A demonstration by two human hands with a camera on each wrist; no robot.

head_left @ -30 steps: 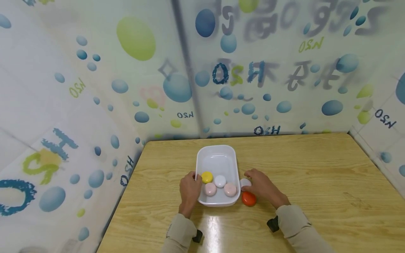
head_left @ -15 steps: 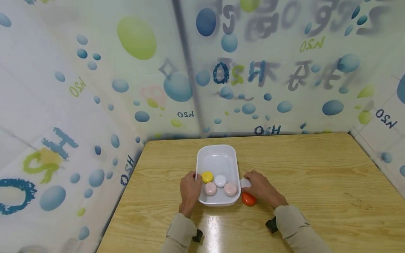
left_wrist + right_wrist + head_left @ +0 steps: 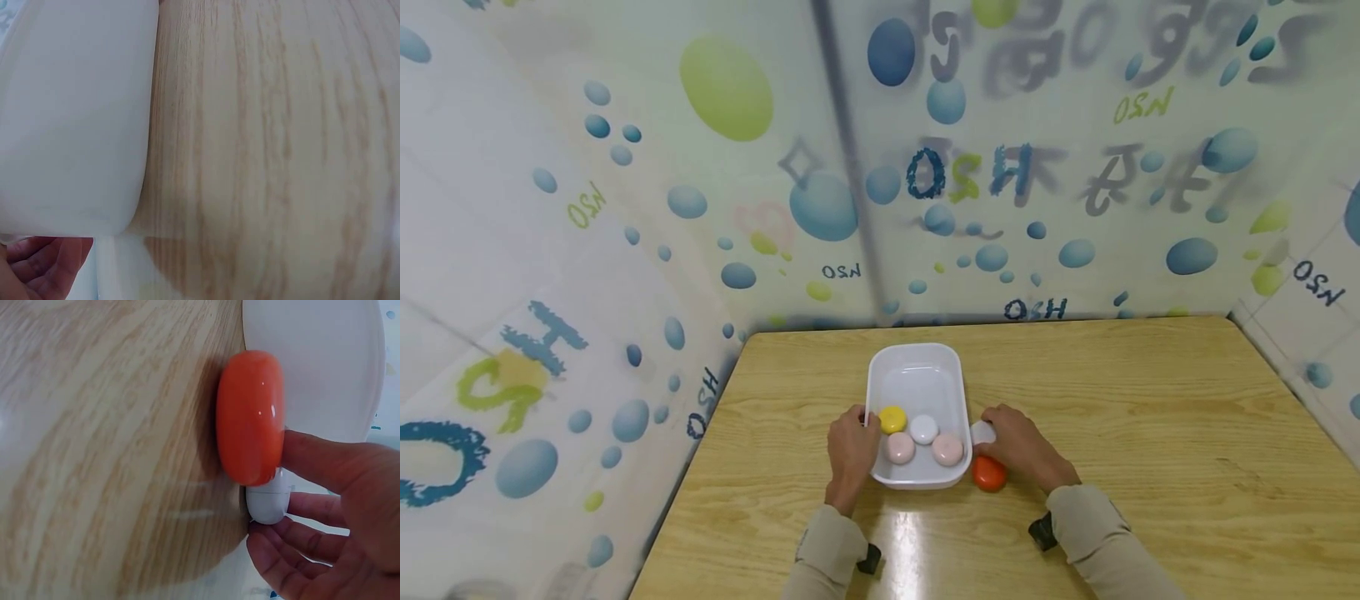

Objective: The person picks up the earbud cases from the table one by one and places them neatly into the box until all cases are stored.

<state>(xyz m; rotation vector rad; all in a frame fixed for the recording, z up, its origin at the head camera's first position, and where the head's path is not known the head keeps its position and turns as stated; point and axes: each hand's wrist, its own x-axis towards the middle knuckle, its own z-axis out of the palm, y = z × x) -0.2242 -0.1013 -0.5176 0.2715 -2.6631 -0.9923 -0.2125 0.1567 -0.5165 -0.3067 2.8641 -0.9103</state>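
A deep white plastic tray (image 3: 917,379) stands on the table. In its near half lie a yellow round piece (image 3: 892,419), a white one (image 3: 923,429) and two pale pink ones (image 3: 901,447). My left hand (image 3: 852,450) grips the tray's left rim; in the left wrist view its curled fingers (image 3: 53,265) show beyond the tray wall. Outside the right wall, my right hand (image 3: 1018,443) pinches another white rounded piece (image 3: 267,503), which has a fine seam. Right beside it, nearer me, sits a glossy orange-red rounded piece (image 3: 251,419), partly covering the thumb tip and white piece.
The pale wooden table (image 3: 1120,400) runs out to both sides. Its far edge meets a patterned wall covering (image 3: 1045,225) with blue and green dots, and similar sheets hang at left and right.
My right hand's fingers have drawn in slightly over the white rounded piece. The tray, the pieces inside it and my left hand look the same.
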